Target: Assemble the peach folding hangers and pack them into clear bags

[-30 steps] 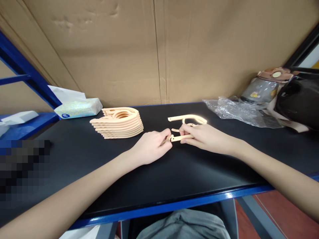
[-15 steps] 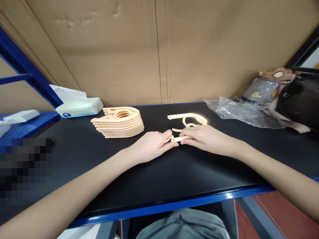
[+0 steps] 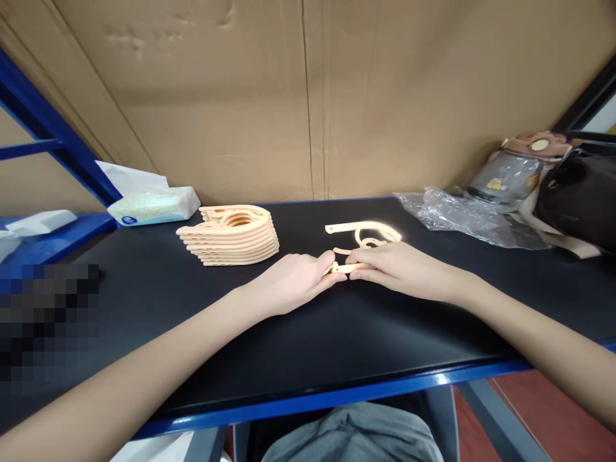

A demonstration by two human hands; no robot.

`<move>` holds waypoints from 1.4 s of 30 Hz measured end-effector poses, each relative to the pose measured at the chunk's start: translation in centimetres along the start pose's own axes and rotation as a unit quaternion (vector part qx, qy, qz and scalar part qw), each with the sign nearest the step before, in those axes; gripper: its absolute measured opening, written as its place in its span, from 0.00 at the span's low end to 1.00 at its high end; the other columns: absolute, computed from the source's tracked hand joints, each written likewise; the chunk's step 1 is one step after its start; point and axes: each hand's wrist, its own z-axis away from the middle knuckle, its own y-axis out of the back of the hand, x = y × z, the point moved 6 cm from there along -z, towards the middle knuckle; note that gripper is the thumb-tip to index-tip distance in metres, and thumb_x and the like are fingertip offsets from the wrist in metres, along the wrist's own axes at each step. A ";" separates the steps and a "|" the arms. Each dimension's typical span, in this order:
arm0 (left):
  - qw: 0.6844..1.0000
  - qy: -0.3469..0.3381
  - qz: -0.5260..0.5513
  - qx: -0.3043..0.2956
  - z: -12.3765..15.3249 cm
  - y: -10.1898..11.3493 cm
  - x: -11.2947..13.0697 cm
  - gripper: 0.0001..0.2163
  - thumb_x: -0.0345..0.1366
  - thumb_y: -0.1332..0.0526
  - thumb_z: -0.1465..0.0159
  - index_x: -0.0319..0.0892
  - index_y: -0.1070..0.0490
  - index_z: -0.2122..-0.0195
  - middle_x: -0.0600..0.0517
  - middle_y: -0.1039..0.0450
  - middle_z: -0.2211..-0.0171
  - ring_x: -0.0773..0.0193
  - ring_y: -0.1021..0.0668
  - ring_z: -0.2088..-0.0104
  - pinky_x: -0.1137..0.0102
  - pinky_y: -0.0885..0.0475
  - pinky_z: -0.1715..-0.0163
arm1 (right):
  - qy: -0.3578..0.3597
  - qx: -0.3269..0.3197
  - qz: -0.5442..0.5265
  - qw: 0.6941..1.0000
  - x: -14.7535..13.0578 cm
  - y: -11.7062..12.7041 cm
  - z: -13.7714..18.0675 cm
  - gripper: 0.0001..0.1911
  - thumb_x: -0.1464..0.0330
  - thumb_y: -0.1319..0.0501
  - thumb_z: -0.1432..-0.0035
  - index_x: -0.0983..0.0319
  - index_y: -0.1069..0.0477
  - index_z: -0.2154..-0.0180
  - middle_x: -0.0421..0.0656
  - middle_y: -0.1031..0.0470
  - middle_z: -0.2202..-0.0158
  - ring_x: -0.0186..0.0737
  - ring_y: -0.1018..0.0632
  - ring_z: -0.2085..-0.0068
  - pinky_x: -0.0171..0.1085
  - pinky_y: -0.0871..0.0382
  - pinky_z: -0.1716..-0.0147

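Observation:
A peach plastic folding hanger [image 3: 362,232] lies on the black table [image 3: 308,333] near its middle. My left hand [image 3: 293,282] pinches one end of the hanger's lower arm from the left. From the right, my right hand [image 3: 389,266] grips the same arm, fingers closed over it. The two hands almost touch. The hanger's upper arm and hook stick out behind my right hand. A stack of several folded hangers of the same colour [image 3: 231,235] sits to the left of my hands.
A tissue pack [image 3: 153,204] lies at the back left by a blue frame. Crumpled clear plastic [image 3: 462,215], a grey bottle with a brown lid [image 3: 510,170] and a black bag [image 3: 577,199] sit at the back right. Cardboard walls the back.
Both hands have closed in on the hanger's lower arm, so less of it shows between them. The hands stay in the same place on the table.

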 end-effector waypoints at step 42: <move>0.983 -0.059 -0.150 0.083 0.3 -0.2 1.4 0.14 0.43 0.52 0.29 0.40 0.36 0.67 0.51 0.26 0.78 0.59 0.22 0.80 0.70 0.45 0.84 | 0.040 -0.022 -0.084 0.995 0.7 -0.6 -0.1 0.19 0.56 0.50 0.32 0.57 0.25 0.58 0.40 0.22 0.62 0.41 0.25 0.59 0.39 0.37 0.57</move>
